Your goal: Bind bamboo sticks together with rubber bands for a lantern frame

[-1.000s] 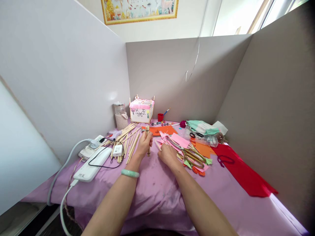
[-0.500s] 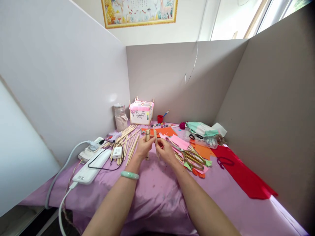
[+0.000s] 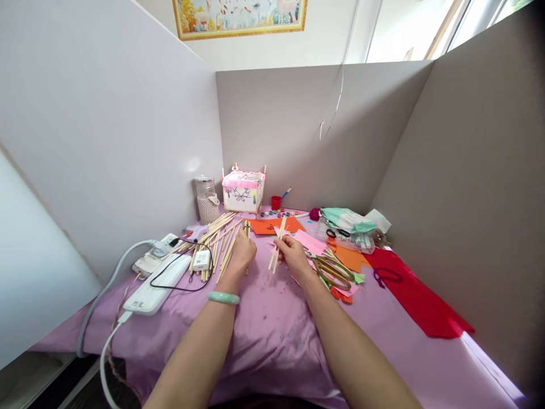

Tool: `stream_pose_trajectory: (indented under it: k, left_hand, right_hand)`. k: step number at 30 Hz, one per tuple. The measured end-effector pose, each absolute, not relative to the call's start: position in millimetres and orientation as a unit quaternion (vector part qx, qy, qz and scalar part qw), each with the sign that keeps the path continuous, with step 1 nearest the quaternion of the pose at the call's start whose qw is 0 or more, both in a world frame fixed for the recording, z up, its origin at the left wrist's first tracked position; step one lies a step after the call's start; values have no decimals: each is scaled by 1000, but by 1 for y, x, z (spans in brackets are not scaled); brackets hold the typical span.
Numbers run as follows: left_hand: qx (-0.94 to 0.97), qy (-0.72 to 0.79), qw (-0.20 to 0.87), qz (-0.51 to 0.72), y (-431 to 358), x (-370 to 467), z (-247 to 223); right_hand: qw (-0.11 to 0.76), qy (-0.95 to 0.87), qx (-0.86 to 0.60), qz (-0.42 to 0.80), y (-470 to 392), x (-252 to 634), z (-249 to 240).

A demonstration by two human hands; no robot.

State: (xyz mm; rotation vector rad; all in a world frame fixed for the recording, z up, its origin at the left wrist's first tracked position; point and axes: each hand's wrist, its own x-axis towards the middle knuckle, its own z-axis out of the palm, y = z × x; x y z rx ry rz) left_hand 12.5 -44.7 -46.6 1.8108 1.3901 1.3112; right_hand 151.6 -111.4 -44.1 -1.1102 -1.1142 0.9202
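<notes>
At center, two hands apart: left hand [image 3: 244, 248] grips bundled sticks [image 3: 247, 229], right hand [image 3: 292, 254] pinches loose sticks [image 3: 278, 247].

"What colour is the tablecloth [image 3: 268, 341]?"
"Lilac, with small dark specks. The panel [image 3: 315, 147] behind is grey."
"And the box [image 3: 241, 196]?"
"White, with a pink band on top and a curling black line drawing on its front."
"The sticks [image 3: 281, 228]?"
"Pale tan. The bangle [image 3: 223, 297] is milky green."
"Anything brighter?"
"A red cup [image 3: 276, 203], a blue-handled brush [image 3: 286, 192], an orange sheet [image 3: 259, 226], pink paper [image 3: 310, 242], gold-handled scissors [image 3: 324, 266] and red cloth [image 3: 417, 295]. The jar's cover [image 3: 208, 210] is cream, with an open lattice pattern."
</notes>
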Motion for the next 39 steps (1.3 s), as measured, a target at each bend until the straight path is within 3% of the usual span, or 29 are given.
stream_pose_trajectory:
  k: [3,6,10,13,15,17,20,22,27,31,34,39]
  left_hand:
    - [721,591,124,340,-51,13,-48]
    - [754,611,61,233,-58,14,-49]
    - [757,616,38,217,-63,13,-48]
    - [741,602,31,296,-64,12,-43]
    - [731,562,77,378,-65,11,-38]
    - [733,497,213,413,-68,12,-32]
    - [731,373,469,326,-75,13,-24]
    - [725,310,555,267,-80,14,-22]
    - [712,278,588,265,-85,14,-19]
    - [642,286,631,329,-81,11,-20]
    - [601,273,674,330,-77,6,-21]
    - [563,239,716,337,-75,4,-22]
  right_hand:
    - [634,-449,-466,424,-111,152,-44]
    - [638,-443,-460,431,-112,151,-44]
    - [636,-443,-459,435,-113,150,-44]
    - [643,-429,-456,442,-112,150,-44]
    - [652,-415,-457,440,-112,150,-44]
    - [663,-403,-459,433,-112,150,-43]
    - [671,-395,-457,430,-112,150,-42]
    - [673,-398,-455,427,-112,149,-42]
    - [649,-451,-498,355,-111,151,-44]
    - [627,-513,-574,120,-115,162,-41]
    - [549,-596,-584,-51,-118,169,-40]
    - [458,-660,-583,-122,-120,170,-41]
